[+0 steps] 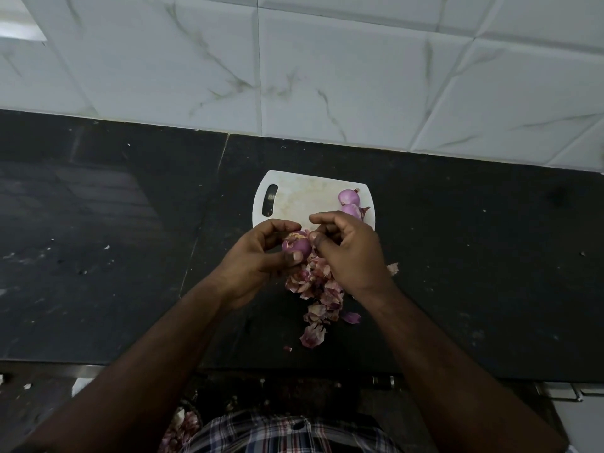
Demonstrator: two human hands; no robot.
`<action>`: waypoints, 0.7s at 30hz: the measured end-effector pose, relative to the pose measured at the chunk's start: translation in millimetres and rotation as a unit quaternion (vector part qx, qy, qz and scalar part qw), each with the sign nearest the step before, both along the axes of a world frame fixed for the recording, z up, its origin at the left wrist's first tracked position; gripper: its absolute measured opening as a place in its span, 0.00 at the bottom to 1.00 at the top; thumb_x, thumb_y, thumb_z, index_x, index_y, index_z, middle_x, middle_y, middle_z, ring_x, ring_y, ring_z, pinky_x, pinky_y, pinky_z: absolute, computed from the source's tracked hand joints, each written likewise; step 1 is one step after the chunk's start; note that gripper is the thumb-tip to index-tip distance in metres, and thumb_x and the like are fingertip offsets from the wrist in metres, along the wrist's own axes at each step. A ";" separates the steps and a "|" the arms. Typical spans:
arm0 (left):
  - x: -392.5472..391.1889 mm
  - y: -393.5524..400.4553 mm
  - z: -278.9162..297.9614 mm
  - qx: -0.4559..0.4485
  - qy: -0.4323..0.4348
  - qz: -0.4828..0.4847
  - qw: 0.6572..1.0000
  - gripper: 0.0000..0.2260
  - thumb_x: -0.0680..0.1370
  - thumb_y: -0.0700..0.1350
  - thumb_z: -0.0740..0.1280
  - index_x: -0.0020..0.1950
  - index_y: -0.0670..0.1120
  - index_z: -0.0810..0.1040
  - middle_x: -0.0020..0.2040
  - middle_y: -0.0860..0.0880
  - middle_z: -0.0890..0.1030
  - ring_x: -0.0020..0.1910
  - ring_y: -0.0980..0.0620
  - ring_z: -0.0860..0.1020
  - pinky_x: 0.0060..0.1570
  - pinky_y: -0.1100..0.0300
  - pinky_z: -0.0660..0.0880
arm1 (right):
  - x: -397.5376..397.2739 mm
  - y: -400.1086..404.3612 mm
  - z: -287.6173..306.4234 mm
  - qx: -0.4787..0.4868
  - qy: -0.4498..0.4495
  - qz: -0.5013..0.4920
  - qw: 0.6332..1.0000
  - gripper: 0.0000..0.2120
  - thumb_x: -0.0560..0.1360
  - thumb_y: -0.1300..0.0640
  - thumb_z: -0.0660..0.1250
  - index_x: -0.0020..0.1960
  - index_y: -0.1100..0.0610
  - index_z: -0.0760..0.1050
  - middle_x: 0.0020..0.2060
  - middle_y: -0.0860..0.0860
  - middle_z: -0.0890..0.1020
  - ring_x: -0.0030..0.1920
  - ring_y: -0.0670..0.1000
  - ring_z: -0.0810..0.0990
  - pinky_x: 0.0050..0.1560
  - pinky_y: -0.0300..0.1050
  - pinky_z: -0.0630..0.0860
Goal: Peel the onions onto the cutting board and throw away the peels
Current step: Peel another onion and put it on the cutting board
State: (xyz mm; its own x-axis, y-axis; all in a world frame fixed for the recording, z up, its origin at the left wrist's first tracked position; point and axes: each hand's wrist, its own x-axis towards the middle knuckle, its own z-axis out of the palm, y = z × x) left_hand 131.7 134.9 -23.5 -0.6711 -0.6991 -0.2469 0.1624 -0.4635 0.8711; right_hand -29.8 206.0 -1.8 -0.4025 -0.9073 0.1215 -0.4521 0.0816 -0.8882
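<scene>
My left hand [258, 256] grips a purple onion [296, 246] just above the near edge of the white cutting board [300, 197]. My right hand [349, 253] is beside it, thumb and fingertips pinched at the onion's right side on a flake of skin. Two peeled onions [349, 197] [351, 210] rest on the board's right part. A heap of dry pink peels [318, 289] lies under my hands and runs toward me across the dark counter.
The black stone counter [98, 240] extends left and right, backed by a white marbled tile wall [327, 76]. A stray peel [393, 268] lies right of my right wrist. More peels [183, 426] show below the counter edge at lower left.
</scene>
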 end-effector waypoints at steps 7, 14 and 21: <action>3.9 1.9 -0.1 0.054 0.053 -0.005 0.997 0.21 0.70 0.30 0.68 0.63 0.41 0.76 0.53 0.42 0.83 0.47 0.45 0.83 0.45 0.56 0.83 | -9.1 1.5 -18.1 0.014 0.114 -0.016 0.993 0.11 0.77 0.62 0.68 0.58 0.55 0.81 0.48 0.48 0.85 0.50 0.46 0.83 0.54 0.48 0.80; 7.7 -1.2 -3.8 0.072 0.042 -0.030 0.996 0.22 0.72 0.32 0.68 0.66 0.43 0.78 0.58 0.41 0.80 0.51 0.43 0.81 0.47 0.55 0.83 | -21.8 8.0 -21.3 0.095 0.193 0.056 0.975 0.10 0.77 0.55 0.71 0.57 0.55 0.84 0.54 0.50 0.84 0.56 0.49 0.80 0.53 0.36 0.70; 7.8 -5.6 -11.3 0.026 0.020 -0.067 0.997 0.24 0.75 0.29 0.68 0.70 0.44 0.77 0.66 0.39 0.78 0.59 0.42 0.80 0.56 0.50 0.81 | -17.2 9.8 15.2 0.085 0.078 0.126 0.985 0.18 0.74 0.55 0.74 0.63 0.48 0.80 0.49 0.41 0.84 0.50 0.38 0.82 0.54 0.37 0.79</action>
State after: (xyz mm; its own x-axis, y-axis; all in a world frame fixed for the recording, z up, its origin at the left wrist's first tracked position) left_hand 139.5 129.2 -34.9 -0.7672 -0.5901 -0.2515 0.1299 -0.5269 0.8399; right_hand -47.0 215.8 13.4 -0.1498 -0.9887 0.0015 -0.6070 0.0907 -0.7895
